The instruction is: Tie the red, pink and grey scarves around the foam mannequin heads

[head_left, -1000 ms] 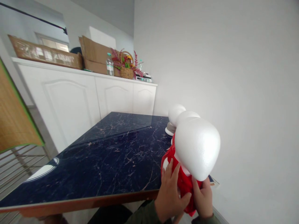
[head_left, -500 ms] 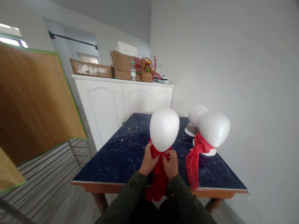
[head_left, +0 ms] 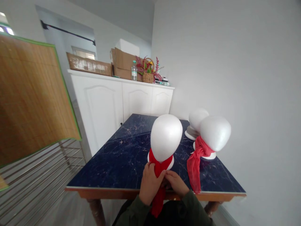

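A white foam mannequin head (head_left: 166,137) stands near the front edge of the dark blue marble table (head_left: 122,157). A red scarf (head_left: 159,182) is wrapped round its neck and hangs over the table's edge. My left hand (head_left: 149,183) grips the scarf just under the head. My right hand (head_left: 176,182) pinches the scarf beside it, fingers closed. To the right stands a second foam head (head_left: 215,131) with its own red scarf (head_left: 195,163). A third bare foam head (head_left: 197,118) is behind that one.
A white cabinet (head_left: 122,100) at the back carries cardboard boxes (head_left: 122,62), a water bottle (head_left: 134,71) and a flower basket (head_left: 148,73). A bamboo mat (head_left: 33,100) hangs over a metal rack (head_left: 44,175) on the left. A plain wall runs along the right.
The view swung left and back, then settled. The head with the scarf has come down onto the table. My hands have slid lower along the scarf, below the head's base.
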Available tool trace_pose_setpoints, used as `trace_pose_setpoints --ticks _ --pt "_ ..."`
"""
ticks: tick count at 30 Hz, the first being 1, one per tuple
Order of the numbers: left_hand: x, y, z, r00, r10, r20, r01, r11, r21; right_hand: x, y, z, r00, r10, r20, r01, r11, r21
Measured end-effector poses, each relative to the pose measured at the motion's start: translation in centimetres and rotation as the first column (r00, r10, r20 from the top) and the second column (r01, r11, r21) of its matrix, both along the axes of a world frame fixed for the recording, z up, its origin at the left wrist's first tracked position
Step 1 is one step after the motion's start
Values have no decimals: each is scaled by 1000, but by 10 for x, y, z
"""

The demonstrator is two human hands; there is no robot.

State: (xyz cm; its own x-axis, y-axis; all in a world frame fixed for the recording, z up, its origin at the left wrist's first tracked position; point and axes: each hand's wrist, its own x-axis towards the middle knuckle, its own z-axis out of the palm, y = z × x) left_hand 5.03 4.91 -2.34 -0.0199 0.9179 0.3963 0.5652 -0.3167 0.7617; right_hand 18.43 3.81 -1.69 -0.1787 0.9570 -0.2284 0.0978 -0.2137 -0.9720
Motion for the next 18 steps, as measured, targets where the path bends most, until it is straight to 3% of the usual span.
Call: trace_pose_setpoints --ticks 3,5,7,11,16,18 --pt "-3 9 3 998 -35 46 36 999 -17 5 10 1 976 -163 147 173 983 -61" --pt "-9 13 5 976 -68 205 86 993 -77 9 19 2 930 -241 277 247 969 12" --pt "-13 13 7 908 -98 408 173 973 -151 9 28 3 907 -263 329 252 965 76" --pt "-17 4 11 737 -103 668 323 922 -215 -4 42 4 941 -328 87 323 944 59" --pt "-47 13 13 486 56 872 274 938 -213 -6 35 6 857 -485 -172 498 866 38" --pt "-73 26 17 476 124 871 231 938 -259 6 32 10 782 -522 -342 568 822 44"
